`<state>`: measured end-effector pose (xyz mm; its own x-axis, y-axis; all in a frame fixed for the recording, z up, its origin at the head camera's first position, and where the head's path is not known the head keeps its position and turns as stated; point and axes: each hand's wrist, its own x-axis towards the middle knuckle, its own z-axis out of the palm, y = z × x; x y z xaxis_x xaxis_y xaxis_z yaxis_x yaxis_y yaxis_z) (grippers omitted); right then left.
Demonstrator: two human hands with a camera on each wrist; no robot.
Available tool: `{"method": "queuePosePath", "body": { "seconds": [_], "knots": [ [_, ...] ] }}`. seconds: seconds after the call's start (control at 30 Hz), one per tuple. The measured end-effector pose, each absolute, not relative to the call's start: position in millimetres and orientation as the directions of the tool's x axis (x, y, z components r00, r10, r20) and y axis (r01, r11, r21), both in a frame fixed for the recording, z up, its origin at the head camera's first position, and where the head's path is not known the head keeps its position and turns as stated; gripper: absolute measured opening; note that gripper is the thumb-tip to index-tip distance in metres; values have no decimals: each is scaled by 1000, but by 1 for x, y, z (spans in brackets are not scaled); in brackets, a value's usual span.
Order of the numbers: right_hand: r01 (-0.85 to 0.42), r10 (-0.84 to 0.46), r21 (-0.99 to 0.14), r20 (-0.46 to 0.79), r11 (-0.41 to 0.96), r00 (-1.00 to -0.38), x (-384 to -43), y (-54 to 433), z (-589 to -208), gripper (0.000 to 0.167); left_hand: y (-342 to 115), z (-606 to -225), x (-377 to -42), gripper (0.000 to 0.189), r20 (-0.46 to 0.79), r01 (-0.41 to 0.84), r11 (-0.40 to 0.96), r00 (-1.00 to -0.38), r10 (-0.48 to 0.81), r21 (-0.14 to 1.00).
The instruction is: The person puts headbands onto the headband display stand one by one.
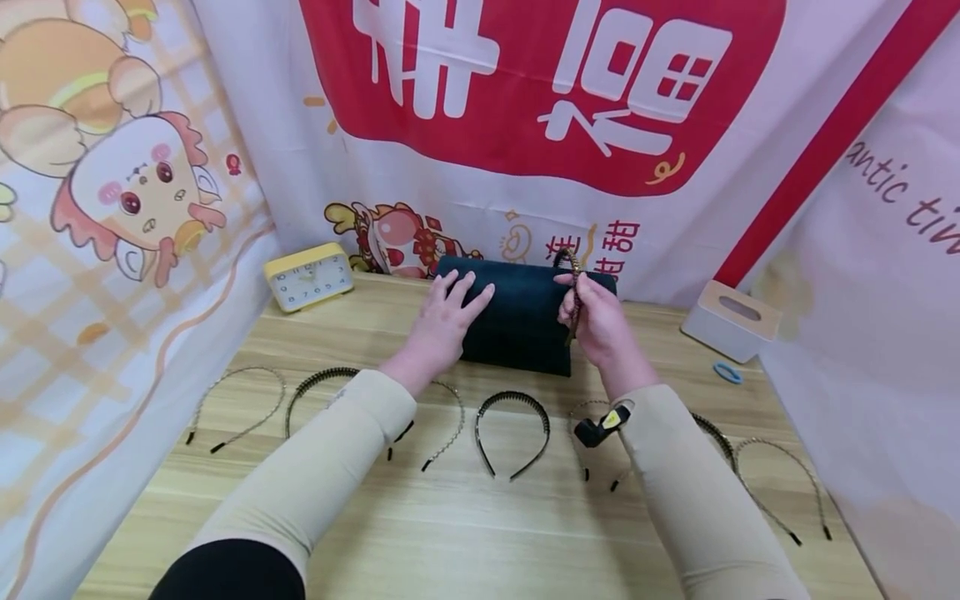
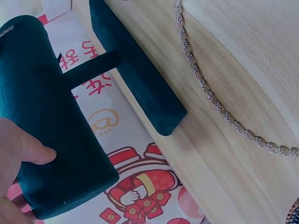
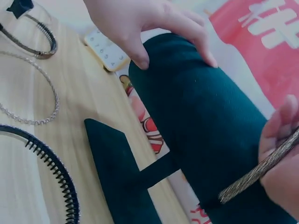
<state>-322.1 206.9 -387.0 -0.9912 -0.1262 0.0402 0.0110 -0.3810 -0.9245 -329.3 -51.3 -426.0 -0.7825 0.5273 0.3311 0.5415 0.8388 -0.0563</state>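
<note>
A dark green display stand with a padded roll stands at the back of the table; its post and base show in the right wrist view. My left hand holds the roll's left end, thumb on one face and fingers over the other side. At the roll's right end, my right hand grips a brown-gold headband between thumb and fingers. The headband lies across the roll in the right wrist view, partly hidden by the hand.
Several headbands lie in a row in front, including a dark toothed one in the middle and a thin braided one at left. A yellow clock stands back left, a tissue box back right beside a blue ring.
</note>
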Motion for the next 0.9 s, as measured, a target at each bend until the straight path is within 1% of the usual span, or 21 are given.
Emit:
{"method": "queuePosePath", "body": {
  "seconds": [0.1, 0.17, 0.2, 0.23, 0.3, 0.33, 0.4, 0.43, 0.5, 0.57, 0.63, 0.73, 0.9],
  "knots": [
    [18, -89, -986, -3, -167, -996, -317, 200, -383, 38, -51, -426, -329, 88, 334, 542, 838, -780, 529, -61],
    [-14, -35, -999, 13, 44, -999, -312, 197, -381, 34, -50, -425, -329, 87, 335, 549, 834, -777, 533, -55],
    [-51, -2, -985, 52, 167, -999, -309, 195, -379, 32, -50, -424, -328, 87, 336, 554, 831, -775, 536, -50],
    [-89, 31, -954, 102, 287, -994, -307, 195, -378, 31, -50, -424, -328, 87, 336, 557, 829, -773, 538, -47],
    [-156, 81, -857, 223, 492, -971, -304, 195, -376, 31, -50, -423, -328, 88, 336, 559, 828, -773, 538, -39],
    [-183, 91, -797, 285, 575, -954, -303, 195, -375, 32, -50, -423, -328, 88, 335, 560, 828, -774, 538, -37],
    [-250, 51, -684, 388, 686, -920, -302, 198, -373, 39, -51, -424, -329, 89, 332, 557, 830, -776, 536, -37],
    [-283, 8, -639, 413, 715, -911, -303, 199, -372, 44, -52, -424, -329, 89, 327, 554, 832, -779, 535, -40],
    [-339, -97, -554, 419, 761, -903, -306, 201, -371, 59, -53, -424, -328, 89, 319, 547, 836, -785, 532, -46],
    [-380, -199, -467, 390, 798, -899, -310, 203, -372, 74, -52, -423, -328, 90, 311, 541, 839, -790, 529, -53],
    [-404, -273, -396, 348, 825, -897, -316, 203, -375, 83, -52, -423, -328, 90, 303, 534, 843, -794, 527, -68],
    [-413, -310, -331, 322, 849, -895, -322, 200, -383, 84, -52, -423, -327, 91, 299, 534, 842, -793, 530, -76],
    [-417, -288, -309, 385, 855, -877, -322, 192, -391, 78, -51, -424, -327, 91, 314, 542, 838, -785, 534, -67]
  ]
}}
